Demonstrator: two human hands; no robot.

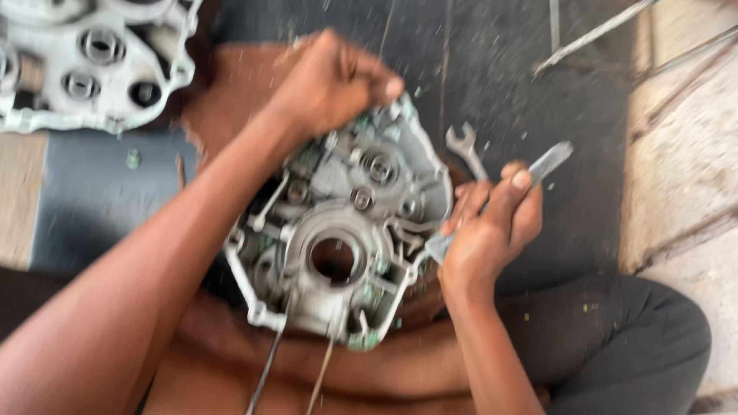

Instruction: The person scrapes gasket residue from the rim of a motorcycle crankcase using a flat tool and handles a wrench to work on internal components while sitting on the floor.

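Left hand (334, 81): grip curled tight over the top edge of the engine case half (338, 230), knuckles up, thumb tucked toward the rim, forearm running long and diagonal from the lower left corner across the case's left side. Right hand (488, 230): grip pinched around a flat metal scraper (550, 163), thumb laid along the blade's back, fingers folded under, wrist bent inward at the case's right edge; lower tip of the scraper resting against that edge, upper end pointing up and away to the right.

Engine case half propped in the lap, between both hands, tilted toward the camera. Cast grey metal, dull and grimy, ribbed inside, with one large round bore low at its centre and smaller bearing seats and bolt bosses above it. Flecks of green gasket remnant clinging along the rim and scattered on the dark mat (507, 84) beyond. Two thin rods hanging below the case's lower edge.

Open-ended spanner (463, 147) lying on the mat just right of the case's top corner, near the scraper. Second case half (92, 65), paler and cleaner, well apart to the upper left. Dark trouser leg (630, 338) to the lower right.
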